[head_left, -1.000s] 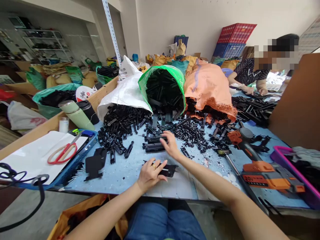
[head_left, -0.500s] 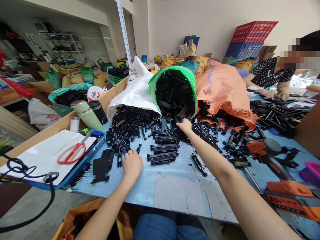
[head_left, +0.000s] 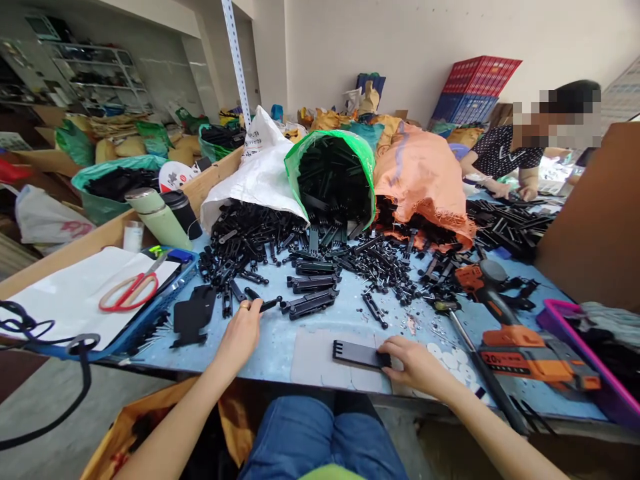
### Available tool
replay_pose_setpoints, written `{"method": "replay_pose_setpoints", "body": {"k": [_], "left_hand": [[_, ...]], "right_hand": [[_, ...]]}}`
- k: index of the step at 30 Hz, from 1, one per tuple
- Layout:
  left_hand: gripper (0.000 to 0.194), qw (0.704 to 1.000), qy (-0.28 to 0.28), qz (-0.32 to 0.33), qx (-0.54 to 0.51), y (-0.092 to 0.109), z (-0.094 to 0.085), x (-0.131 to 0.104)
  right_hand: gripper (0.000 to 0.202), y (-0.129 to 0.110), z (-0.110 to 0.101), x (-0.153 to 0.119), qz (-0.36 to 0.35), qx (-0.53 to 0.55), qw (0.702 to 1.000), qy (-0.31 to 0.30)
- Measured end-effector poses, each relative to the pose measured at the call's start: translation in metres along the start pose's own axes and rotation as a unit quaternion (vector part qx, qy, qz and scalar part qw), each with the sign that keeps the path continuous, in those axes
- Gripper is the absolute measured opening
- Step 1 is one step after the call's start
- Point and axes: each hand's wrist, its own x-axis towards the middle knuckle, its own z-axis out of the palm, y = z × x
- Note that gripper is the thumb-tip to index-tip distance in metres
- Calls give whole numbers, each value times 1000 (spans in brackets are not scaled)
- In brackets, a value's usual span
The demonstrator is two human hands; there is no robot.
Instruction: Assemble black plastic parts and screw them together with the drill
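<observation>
My left hand (head_left: pixel 242 333) pinches a small black link part (head_left: pixel 271 305) just left of a stack of black assembled pieces (head_left: pixel 313 302). Near the front edge, my right hand (head_left: pixel 407 360) grips one end of a flat black part (head_left: pixel 356 353), whose slotted end points left over the grey sheet (head_left: pixel 305 357) on the blue table. Beyond the hands, black parts spill from a white sack (head_left: pixel 260 177), a green-rimmed sack (head_left: pixel 371 175) and an orange sack (head_left: pixel 420 180). Another black assembled piece (head_left: pixel 375 310) lies between the stack and the screws.
At the left, red scissors (head_left: pixel 131 291) lie on white paper in a blue basket (head_left: pixel 187 270), near a green bottle (head_left: pixel 163 223). A power drill (head_left: pixel 525 350) and a pink-purple bin (head_left: pixel 560 320) stand right. A person (head_left: pixel 510 157) works at the far right.
My right hand has come back from the green sack's mouth to the front edge with a flat black part. My left hand now holds a small link part. The view has shifted right.
</observation>
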Motion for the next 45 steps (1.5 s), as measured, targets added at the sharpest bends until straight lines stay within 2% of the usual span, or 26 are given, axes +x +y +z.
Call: {"method": "replay_pose_setpoints", "body": {"k": [5,7,9,11,13,16,18,20,22,24,26,27,29,33,35,37,40,42,45], "left_hand": [[21,990,-30,75,-115,23,-43,-2],[29,982,-62,120,-134,42,-50,-8],[40,970,-88,170,-148,63,-42,-16],[42,960,-97,211,-156,80,-22,-20],[37,958,-89,225,-154,88,3,-14],[34,966,-45,172,-188,88,29,7],[34,956,-14,134,-259,91,31,17],[35,925,-23,119,-360,102,25,16],[37,880,-66,99,-460,122,17,6],[39,843,-90,57,-528,141,9,-6],[39,837,-67,27,-542,153,2,-13],[39,845,-48,25,-532,156,-1,-14],[37,866,-30,46,-498,154,-9,-13],[35,886,-55,100,-450,146,-21,-14],[34,884,-35,106,-455,151,-22,-20],[35,874,29,81,-478,162,-21,-28],[36,858,117,43,-499,174,-17,-35],[35,860,115,65,-493,174,-16,-34],[34,867,79,104,-481,163,-11,-28]], "right_hand": [[39,-28,22,23,0,-39,999,31],[44,-38,34,36,-9,-44,998,40],[44,-45,43,44,-13,-44,998,50],[43,-46,47,48,-10,-42,997,57],[42,-43,46,47,-2,-37,997,61],[42,-36,43,43,16,-1,997,81],[42,-34,41,43,46,90,988,116],[45,-38,39,47,112,256,948,154],[51,-47,36,55,183,433,866,171],[57,-58,33,62,217,547,790,173],[61,-65,28,67,212,585,761,184],[61,-65,26,67,202,585,763,188],[58,-61,20,64,171,563,787,184],[45,-47,9,54,69,470,873,112],[43,-49,8,52,26,427,899,93],[42,-58,12,52,19,426,893,146],[42,-75,22,55,31,455,854,250],[42,-79,29,57,19,452,853,259],[43,-76,36,56,1,429,870,244]]}}
